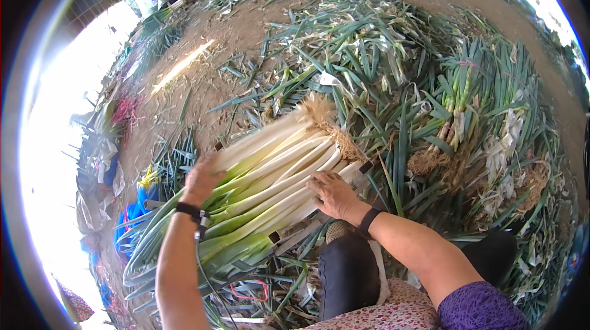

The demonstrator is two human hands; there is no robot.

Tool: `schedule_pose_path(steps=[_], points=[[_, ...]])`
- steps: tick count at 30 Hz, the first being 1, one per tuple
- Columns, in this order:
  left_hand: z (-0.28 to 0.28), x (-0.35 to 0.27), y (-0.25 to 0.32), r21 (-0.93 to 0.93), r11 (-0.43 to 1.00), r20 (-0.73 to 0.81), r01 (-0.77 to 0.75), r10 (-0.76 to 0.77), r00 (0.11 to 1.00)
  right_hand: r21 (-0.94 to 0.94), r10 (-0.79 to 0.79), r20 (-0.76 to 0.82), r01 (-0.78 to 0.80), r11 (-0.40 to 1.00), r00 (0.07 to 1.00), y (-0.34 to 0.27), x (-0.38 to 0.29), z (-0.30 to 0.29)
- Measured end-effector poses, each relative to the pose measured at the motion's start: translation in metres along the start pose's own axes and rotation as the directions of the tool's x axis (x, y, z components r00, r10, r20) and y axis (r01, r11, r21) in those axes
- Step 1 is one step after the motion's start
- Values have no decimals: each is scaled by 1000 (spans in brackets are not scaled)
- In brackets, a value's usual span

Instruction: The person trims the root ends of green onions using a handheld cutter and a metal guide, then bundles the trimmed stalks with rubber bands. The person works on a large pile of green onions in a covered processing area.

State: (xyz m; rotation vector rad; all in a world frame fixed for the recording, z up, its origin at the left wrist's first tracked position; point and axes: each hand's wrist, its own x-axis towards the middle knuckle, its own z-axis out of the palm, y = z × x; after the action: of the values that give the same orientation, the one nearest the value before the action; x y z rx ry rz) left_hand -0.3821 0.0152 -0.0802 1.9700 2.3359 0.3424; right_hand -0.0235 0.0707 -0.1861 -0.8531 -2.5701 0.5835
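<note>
A thick pile of long green onions (276,177) lies slanting before me, roots to the upper right and green leaves to the lower left. It rests on a low metal rack (302,233) with black-capped posts. My left hand (201,181) grips stalks at the far edge of the pile, where white meets green; those stalks are blurred. Over the near edge, the fingers of my right hand (335,195) curl around white stalks below the roots. The undersides of both hands are hidden.
Loose onion leaves (350,44) cover much of the dirt ground (161,104). Rooted onion bundles (461,113) lie to the right. A blue plastic bag (133,210) sits beyond the leaf ends. A red wire handle (249,291) lies near my knee (348,274). A cable (207,279) hangs from my left wrist.
</note>
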Motion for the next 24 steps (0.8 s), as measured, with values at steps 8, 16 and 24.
schedule_pose_path(steps=[8, 16, 24], points=[[67, 19, 5, 43, 999, 276, 17, -28, 961, 23, -3, -53, 4, 1000, 999, -1, -4, -2], [83, 24, 6, 99, 995, 372, -30, -9, 928, 27, -24, -111, 27, 999, 994, -10, 2, -1], [87, 9, 25, -46, 929, 70, 366, -363, 929, 36, -69, -18, 70, 997, 997, -14, 8, -4]])
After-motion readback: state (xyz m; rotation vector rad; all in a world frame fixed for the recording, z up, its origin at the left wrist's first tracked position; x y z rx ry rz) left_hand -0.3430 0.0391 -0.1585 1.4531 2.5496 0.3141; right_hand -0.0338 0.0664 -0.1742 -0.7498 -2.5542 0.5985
